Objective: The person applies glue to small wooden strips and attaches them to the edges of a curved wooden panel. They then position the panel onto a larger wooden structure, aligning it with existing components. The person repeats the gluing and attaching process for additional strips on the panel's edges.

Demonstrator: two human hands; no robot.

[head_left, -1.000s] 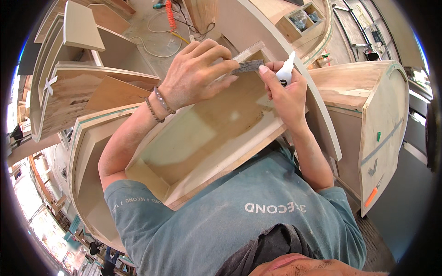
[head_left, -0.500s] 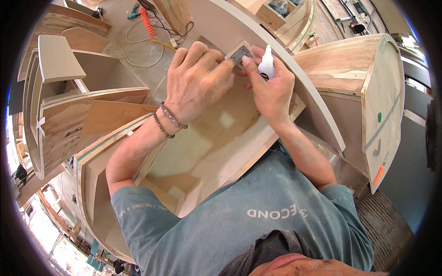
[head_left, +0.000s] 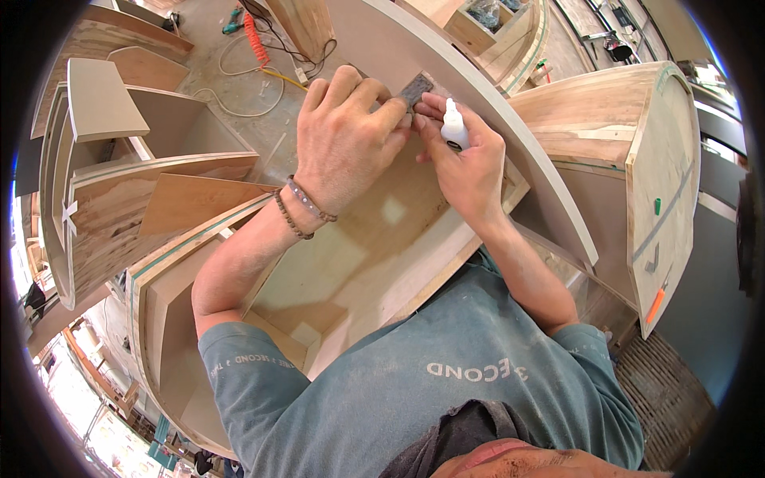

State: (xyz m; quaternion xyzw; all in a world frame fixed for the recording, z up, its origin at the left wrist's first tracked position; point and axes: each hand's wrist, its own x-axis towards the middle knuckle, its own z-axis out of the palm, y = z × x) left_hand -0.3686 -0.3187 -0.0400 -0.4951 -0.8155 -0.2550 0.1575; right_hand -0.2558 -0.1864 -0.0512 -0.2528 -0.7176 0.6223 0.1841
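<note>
Near twelve o'clock, the bare left hand (head_left: 347,135) has thumb and forefinger pinched together on the lower end of a small, flat, mottled-grey rectangular strip (head_left: 415,90), which tilts toward one o'clock. The bare right hand (head_left: 470,163) has its fingers closed around a small white plastic bottle with a tapered nozzle (head_left: 455,126), fingertips close beside the strip. Below both hands, toward six o'clock, lies an open, pale wooden box (head_left: 386,296); an orange coiled hose (head_left: 255,41) sits at eleven o'clock
</note>
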